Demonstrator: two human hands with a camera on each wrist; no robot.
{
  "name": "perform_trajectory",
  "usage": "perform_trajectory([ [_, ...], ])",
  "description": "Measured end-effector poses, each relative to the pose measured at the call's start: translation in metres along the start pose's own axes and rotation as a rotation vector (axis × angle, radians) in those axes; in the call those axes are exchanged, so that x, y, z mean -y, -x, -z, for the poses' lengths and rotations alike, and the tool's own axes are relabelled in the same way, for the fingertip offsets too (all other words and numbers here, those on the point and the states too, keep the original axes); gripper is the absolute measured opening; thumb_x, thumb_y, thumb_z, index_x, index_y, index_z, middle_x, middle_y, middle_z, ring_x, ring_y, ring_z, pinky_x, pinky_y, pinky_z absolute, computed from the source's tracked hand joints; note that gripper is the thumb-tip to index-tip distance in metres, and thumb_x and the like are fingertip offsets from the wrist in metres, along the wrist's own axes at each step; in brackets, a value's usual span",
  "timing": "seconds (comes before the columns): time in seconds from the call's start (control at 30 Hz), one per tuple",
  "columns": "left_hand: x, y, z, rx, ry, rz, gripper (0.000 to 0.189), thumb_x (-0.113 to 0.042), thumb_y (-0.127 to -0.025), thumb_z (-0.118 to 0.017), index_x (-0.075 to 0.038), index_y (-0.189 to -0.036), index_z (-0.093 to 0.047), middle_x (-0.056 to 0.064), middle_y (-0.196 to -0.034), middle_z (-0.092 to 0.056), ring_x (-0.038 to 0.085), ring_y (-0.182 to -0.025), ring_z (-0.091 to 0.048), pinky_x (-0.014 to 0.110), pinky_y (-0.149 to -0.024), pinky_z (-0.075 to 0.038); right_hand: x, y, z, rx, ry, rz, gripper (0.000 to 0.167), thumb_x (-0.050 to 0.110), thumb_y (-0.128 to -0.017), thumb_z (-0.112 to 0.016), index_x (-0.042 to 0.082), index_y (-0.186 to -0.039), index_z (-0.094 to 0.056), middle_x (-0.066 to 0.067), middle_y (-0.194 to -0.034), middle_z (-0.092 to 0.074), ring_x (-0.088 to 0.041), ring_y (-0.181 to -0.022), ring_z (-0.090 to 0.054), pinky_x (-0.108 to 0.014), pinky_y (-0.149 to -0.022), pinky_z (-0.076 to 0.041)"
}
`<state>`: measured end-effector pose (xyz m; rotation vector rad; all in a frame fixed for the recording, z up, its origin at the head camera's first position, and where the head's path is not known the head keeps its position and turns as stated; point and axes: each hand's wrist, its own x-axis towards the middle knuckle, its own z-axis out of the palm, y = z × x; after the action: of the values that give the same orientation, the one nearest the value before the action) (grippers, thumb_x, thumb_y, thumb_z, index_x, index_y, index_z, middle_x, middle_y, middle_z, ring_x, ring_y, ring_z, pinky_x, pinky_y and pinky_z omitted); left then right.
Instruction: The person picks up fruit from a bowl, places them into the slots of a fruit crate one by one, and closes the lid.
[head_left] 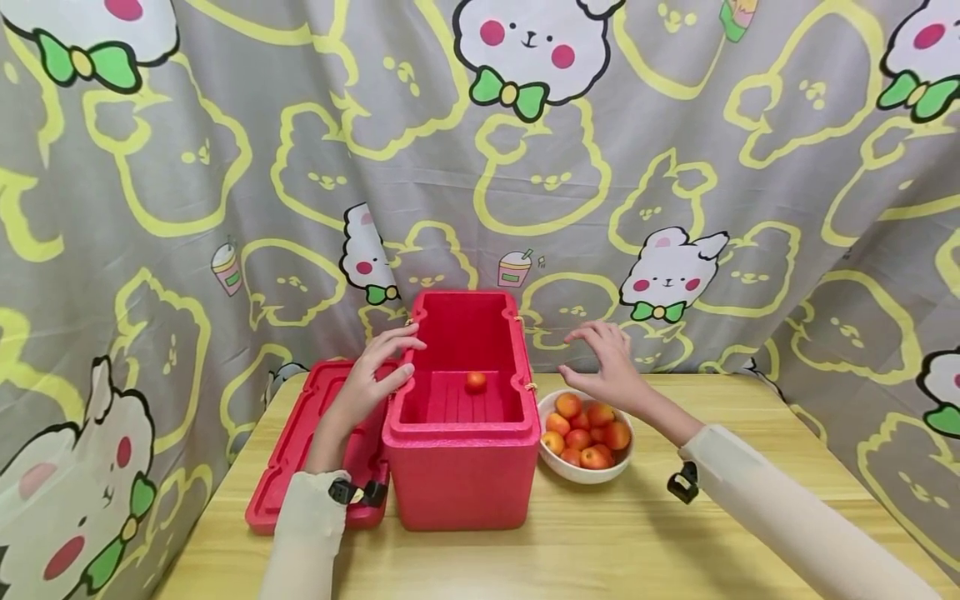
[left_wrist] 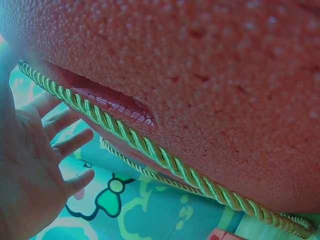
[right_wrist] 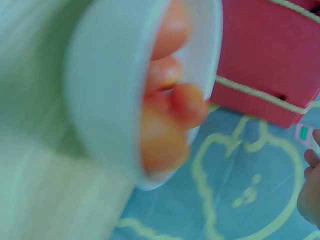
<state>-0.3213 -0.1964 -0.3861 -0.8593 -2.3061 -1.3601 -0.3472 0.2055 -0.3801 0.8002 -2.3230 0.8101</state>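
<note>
A red foam box [head_left: 465, 487] stands uncovered on the table, with one small orange-red fruit [head_left: 476, 382] on its floor. My left hand [head_left: 367, 379] is at the box's left rim, its fingers spread. In the left wrist view that hand [left_wrist: 30, 165] is beside a twisted cord [left_wrist: 125, 130] running along the box's side. To the right of the box, a white bowl [head_left: 581, 475] holds several orange-red fruits [head_left: 597, 414]. My right hand [head_left: 609, 367] hovers above the bowl's far side, thumb and fingers apart with nothing between them.
The red lid [head_left: 281, 483] lies flat on the wooden table [head_left: 675, 533], left of the box and partly behind my left forearm. A patterned curtain [head_left: 540, 208] hangs behind the table and along both sides.
</note>
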Motion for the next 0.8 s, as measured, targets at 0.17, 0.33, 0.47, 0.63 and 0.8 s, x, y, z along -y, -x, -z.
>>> perform_trajectory([
  [0.17,0.0,0.001,0.001,-0.001,0.008,0.007,0.04,-0.019,-0.094,-0.066,-0.015,-0.133,-0.063,0.006,-0.16,-0.043,0.027,-0.145,-0.039,0.058,-0.1,-0.053,-0.019,0.02,-0.001,0.021,0.011,-0.026,0.041,0.024,-0.076,-0.083,0.01,-0.111,-0.065,-0.01,-0.114,-0.059,-0.031,-0.111,-0.044,-0.052,-0.092,-0.024],
  [0.33,0.0,0.002,0.001,-0.008,0.023,0.016,0.04,-0.02,-0.093,-0.067,-0.016,-0.133,-0.063,0.005,-0.16,-0.042,0.026,-0.145,-0.039,0.058,-0.099,-0.054,-0.034,0.036,-0.009,0.061,0.04,-0.033,0.044,0.024,-0.075,-0.084,0.01,-0.112,-0.065,-0.011,-0.115,-0.058,-0.031,-0.11,-0.043,-0.05,-0.09,-0.024],
  [0.47,0.0,0.001,0.0,-0.002,0.019,0.006,0.04,-0.02,-0.094,-0.066,-0.015,-0.133,-0.063,0.006,-0.16,-0.042,0.027,-0.144,-0.039,0.055,-0.099,-0.055,-0.042,0.049,-0.017,0.104,0.043,-0.025,0.045,0.024,-0.074,-0.086,0.01,-0.112,-0.064,-0.01,-0.114,-0.059,-0.03,-0.108,-0.043,-0.048,-0.089,-0.024],
  [0.63,0.001,0.001,-0.001,0.0,0.017,0.003,0.04,-0.02,-0.093,-0.066,-0.015,-0.133,-0.063,0.006,-0.16,-0.042,0.026,-0.144,-0.039,0.055,-0.1,-0.053,-0.046,0.058,-0.025,0.149,0.055,-0.034,0.047,0.025,-0.072,-0.088,0.01,-0.11,-0.065,-0.01,-0.112,-0.059,-0.028,-0.107,-0.044,-0.044,-0.085,-0.025],
  [0.8,0.003,0.001,-0.001,-0.001,0.014,0.004,0.04,-0.02,-0.093,-0.066,-0.016,-0.133,-0.063,0.005,-0.16,-0.043,0.025,-0.144,-0.04,0.048,-0.099,-0.055,-0.048,0.059,-0.031,0.194,0.061,-0.058,0.047,0.026,-0.07,-0.089,0.012,-0.108,-0.064,-0.012,-0.111,-0.059,-0.028,-0.108,-0.043,-0.044,-0.084,-0.024],
])
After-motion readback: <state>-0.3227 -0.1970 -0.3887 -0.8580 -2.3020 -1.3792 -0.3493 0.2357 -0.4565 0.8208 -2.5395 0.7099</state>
